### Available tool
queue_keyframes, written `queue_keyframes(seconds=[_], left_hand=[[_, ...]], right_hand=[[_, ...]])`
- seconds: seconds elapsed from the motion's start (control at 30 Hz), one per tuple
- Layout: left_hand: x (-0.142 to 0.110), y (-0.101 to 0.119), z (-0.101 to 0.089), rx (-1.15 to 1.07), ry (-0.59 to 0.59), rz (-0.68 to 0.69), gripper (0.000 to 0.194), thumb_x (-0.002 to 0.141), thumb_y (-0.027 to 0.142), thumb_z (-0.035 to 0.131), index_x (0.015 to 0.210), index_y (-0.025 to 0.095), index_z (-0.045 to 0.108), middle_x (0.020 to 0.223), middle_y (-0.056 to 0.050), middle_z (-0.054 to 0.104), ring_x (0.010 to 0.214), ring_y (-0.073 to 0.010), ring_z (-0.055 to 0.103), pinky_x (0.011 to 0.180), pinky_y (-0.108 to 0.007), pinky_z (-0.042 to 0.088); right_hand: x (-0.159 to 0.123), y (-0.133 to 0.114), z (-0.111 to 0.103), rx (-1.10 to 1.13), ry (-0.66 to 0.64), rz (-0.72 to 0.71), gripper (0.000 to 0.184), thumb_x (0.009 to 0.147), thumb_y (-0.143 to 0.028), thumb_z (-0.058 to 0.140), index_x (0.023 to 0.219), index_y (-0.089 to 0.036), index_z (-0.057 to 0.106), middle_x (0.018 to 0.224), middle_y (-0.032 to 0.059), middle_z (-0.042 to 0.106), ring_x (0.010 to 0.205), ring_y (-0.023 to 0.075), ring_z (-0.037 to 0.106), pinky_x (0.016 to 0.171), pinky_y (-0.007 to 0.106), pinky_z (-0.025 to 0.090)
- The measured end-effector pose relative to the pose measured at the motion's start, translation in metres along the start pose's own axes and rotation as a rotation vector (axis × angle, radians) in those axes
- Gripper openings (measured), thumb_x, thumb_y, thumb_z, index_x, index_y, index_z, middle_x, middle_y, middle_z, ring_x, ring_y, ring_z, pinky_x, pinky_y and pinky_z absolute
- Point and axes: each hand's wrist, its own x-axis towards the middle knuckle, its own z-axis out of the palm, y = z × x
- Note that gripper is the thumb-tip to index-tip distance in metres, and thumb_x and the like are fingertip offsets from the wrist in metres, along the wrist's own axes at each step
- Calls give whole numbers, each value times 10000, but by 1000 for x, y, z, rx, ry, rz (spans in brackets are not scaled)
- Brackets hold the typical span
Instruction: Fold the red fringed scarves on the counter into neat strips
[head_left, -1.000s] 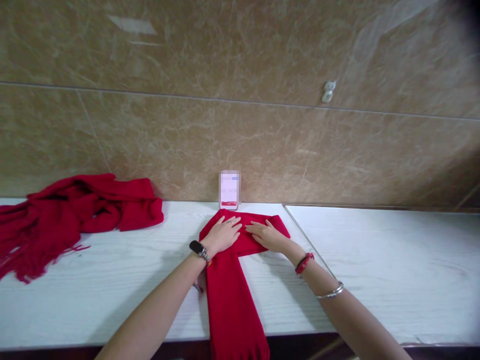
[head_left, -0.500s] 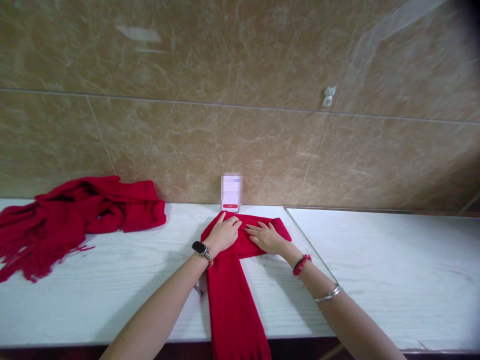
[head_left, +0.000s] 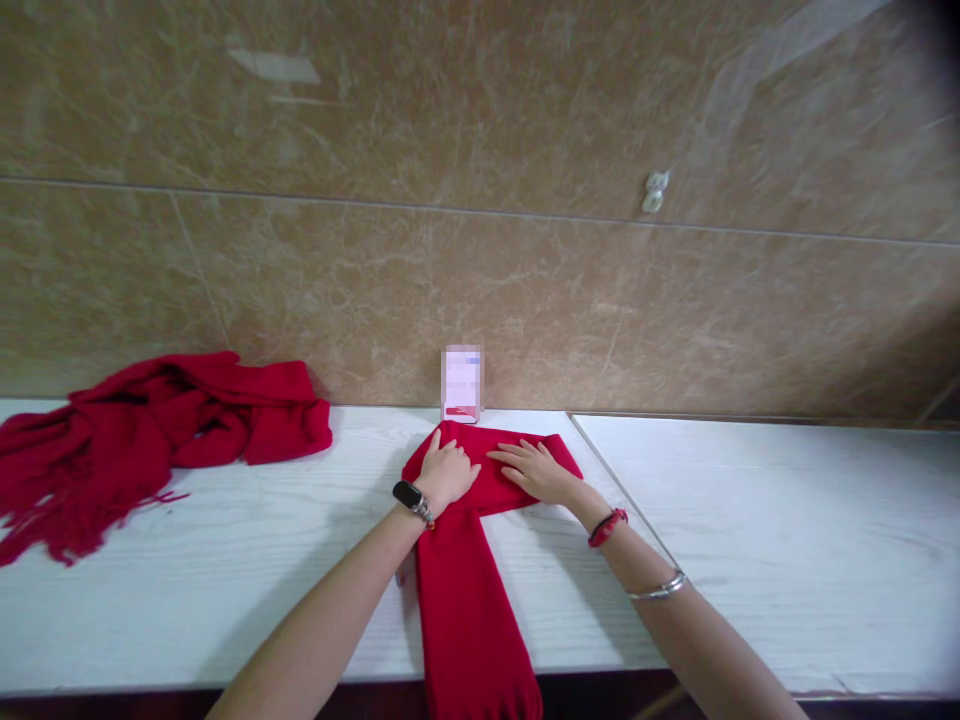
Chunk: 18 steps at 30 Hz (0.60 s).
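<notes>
A red scarf lies on the white table, folded at its far end into a T shape, and its near end hangs over the front edge. My left hand rests on the folded part with its fingers curled against the cloth. Beside it, my right hand lies flat on the fold with the fingers stretched out toward the left hand. The two hands almost touch. A dark watch is on my left wrist, and a red band and a silver bangle are on my right arm.
A second red scarf with fringe lies crumpled at the table's left. A phone leans upright against the brown marble wall just behind the fold. A seam splits the table into two tops.
My left hand's fingers have curled in and the hand has slid slightly back on the fold. The right hand has stayed flat, almost in place.
</notes>
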Motion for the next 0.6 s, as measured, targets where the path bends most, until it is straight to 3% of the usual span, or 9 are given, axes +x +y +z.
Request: queue_keyframes(seconds=[0.1,0.23,0.37,0.43,0.5,0.6], left_hand=[[-3,-1,1,21,42,2,306,873,301,392,949,165,656,1025,-117,653,1020,-266,553,1048,-501,93],[-3,-5,6,22,60,26,345,885,317,383,1142,170,560,1267,-123,509,1206,-268,404,1046,-528,93],[1,-18,-1,-47,74,-35,346,905,351,348,1151,201,538,1229,-100,546,1235,-254,367,1035,-543,114],[2,-33,-8,-151,180,-132,348,907,321,337,1191,206,501,1288,-101,490,1228,-249,374,1029,-511,171],[4,-52,-12,-351,219,-330,359,885,278,370,1206,165,483,1308,-139,457,1212,-265,392,1002,-463,249],[4,-80,-6,-667,100,-526,349,819,277,475,1103,89,553,1166,-174,566,1115,-287,487,924,-382,357]], right_hand=[[-1,3,3,-80,60,31,461,919,-391,270,1367,-289,309,1435,68,292,1309,312,215,987,601,206],[-2,5,7,-178,19,3,425,927,-344,282,1325,-243,392,1390,103,370,1292,292,270,981,608,204],[-3,6,8,-138,72,19,431,922,-385,288,1307,-239,414,1375,100,394,1278,274,307,995,586,205],[-3,5,5,-79,141,36,450,915,-392,300,1310,-209,413,1370,106,400,1281,273,301,1011,565,200],[1,1,0,12,214,19,433,911,-335,309,1294,-177,434,1351,110,426,1272,259,322,1025,518,220],[20,-18,-8,234,239,-45,384,886,-239,329,1208,-163,524,1224,103,557,1132,212,492,961,377,356]])
